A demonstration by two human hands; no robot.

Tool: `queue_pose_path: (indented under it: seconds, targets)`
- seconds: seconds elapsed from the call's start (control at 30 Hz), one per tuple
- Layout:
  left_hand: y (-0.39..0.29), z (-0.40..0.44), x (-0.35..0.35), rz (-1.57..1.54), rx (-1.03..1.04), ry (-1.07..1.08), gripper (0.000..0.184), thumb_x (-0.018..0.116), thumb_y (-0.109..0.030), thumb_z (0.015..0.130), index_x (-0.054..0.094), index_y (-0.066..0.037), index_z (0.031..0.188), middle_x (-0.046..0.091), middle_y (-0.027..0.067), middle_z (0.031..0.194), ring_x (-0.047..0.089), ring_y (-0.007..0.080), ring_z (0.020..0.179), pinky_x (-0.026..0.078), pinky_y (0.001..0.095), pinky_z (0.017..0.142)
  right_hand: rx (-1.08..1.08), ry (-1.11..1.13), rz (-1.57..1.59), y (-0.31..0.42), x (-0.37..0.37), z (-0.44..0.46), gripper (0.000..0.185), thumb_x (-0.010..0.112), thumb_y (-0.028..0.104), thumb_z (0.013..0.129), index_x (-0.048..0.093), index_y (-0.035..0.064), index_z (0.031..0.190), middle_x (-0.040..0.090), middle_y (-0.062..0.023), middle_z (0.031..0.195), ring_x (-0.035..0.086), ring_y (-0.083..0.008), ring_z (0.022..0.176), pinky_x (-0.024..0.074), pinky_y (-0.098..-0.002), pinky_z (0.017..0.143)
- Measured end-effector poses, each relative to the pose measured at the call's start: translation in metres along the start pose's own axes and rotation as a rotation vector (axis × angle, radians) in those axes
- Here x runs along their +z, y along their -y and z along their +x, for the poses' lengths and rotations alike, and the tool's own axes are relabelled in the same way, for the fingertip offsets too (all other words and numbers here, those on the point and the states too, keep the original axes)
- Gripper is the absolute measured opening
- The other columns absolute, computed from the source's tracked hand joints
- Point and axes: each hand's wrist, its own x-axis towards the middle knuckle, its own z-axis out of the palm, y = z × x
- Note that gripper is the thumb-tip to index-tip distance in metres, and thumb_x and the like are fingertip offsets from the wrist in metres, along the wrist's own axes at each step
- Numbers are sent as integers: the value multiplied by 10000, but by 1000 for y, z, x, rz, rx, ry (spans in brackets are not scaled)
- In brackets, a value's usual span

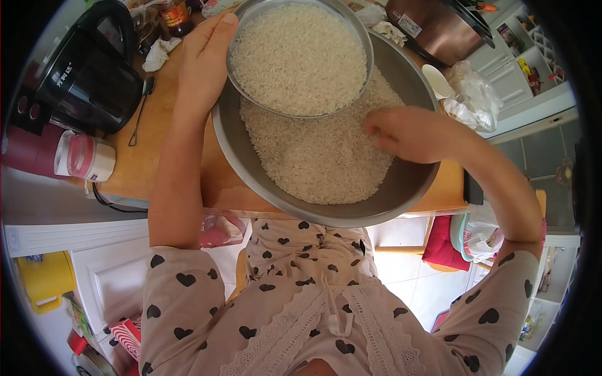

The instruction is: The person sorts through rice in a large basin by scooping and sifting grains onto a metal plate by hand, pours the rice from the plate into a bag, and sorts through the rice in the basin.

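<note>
My left hand [202,59] is closed on the left rim of a round metal bowl [370,53] filled with white rice [298,59]. This bowl is held over the far part of a large metal basin [229,141], which has more rice [320,160] spread across its bottom. Over the right side of the basin, my right hand [404,133] has its fingers curled inward, close to the rice. Its fingertips are slightly blurred, and whatever they may hold is hidden. The basin sits at the near edge of a wooden table [169,150].
On the left stand a black electric kettle [94,75] and a white-and-pink jar [91,156], with a thin metal utensil [139,116] nearby. A brown cooker [436,28], a white cup [436,81] and clear plastic bags [470,94] are at the back right.
</note>
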Motion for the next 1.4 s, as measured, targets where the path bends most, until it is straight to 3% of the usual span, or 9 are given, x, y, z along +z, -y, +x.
queue_pose_path:
  seconds: [0.1,0.3,0.4,0.6,0.7,0.9,1.1,1.23,1.4]
  targets:
    - [-1,0,1,-1,12,0,360,492,-284,994,630,10,1149,641,-4,990,556,64,885,432,202,792,103,49,56,22,4,-5,364,544,346,899,560,12,1043,629,-216,1029,608,-384,961,470,-452,840]
    - [-1,0,2,-23,-3,-12,364,501,-278,987,628,21,1150,650,17,970,560,88,887,436,233,811,-51,94,231,55,14,-10,582,563,500,879,537,-39,1097,632,-259,942,620,-421,897,474,-461,798]
    - [-4,-1,3,-49,-21,-12,369,505,-274,984,628,28,1156,656,34,977,564,102,903,440,248,828,-188,97,369,48,29,6,465,612,432,881,518,21,1077,593,-142,784,599,-273,738,461,-369,656]
    - [-8,-3,4,-82,-42,9,363,488,-285,996,630,13,1146,653,14,980,572,69,880,442,205,780,-153,644,1342,40,22,22,270,692,169,796,566,23,985,538,-10,764,481,-63,601,353,-212,500]
    - [-8,-2,4,-66,-69,7,372,492,-281,993,622,19,1173,654,20,988,575,75,883,444,207,786,-254,695,1239,38,0,17,221,694,172,790,562,44,912,523,12,725,456,-56,566,318,-208,476]
    - [-7,-2,7,-52,-30,-46,350,501,-274,980,637,29,1087,664,35,909,565,100,849,448,255,776,-315,325,1058,38,-55,14,182,675,192,804,570,48,844,527,13,689,431,-54,509,302,-207,441]
    - [-3,1,6,-19,-6,-55,356,505,-279,974,632,35,1084,660,49,899,563,113,848,444,262,784,-379,-33,1012,54,-96,35,280,621,292,904,597,20,965,617,-63,835,615,-139,641,497,-241,538]
    - [-5,-1,7,-33,-4,-54,363,506,-283,972,635,32,1102,667,58,914,573,120,859,446,265,789,-478,-147,1052,51,-127,40,390,477,306,991,594,-38,1133,657,-149,1122,630,-217,1076,522,-356,934]
    - [-11,-2,8,-8,-25,-70,373,509,-292,969,641,26,1110,678,62,932,582,121,861,451,267,785,-589,-110,1253,27,-148,42,385,470,301,997,594,-39,1128,667,-181,1077,662,-261,1010,536,-394,895]
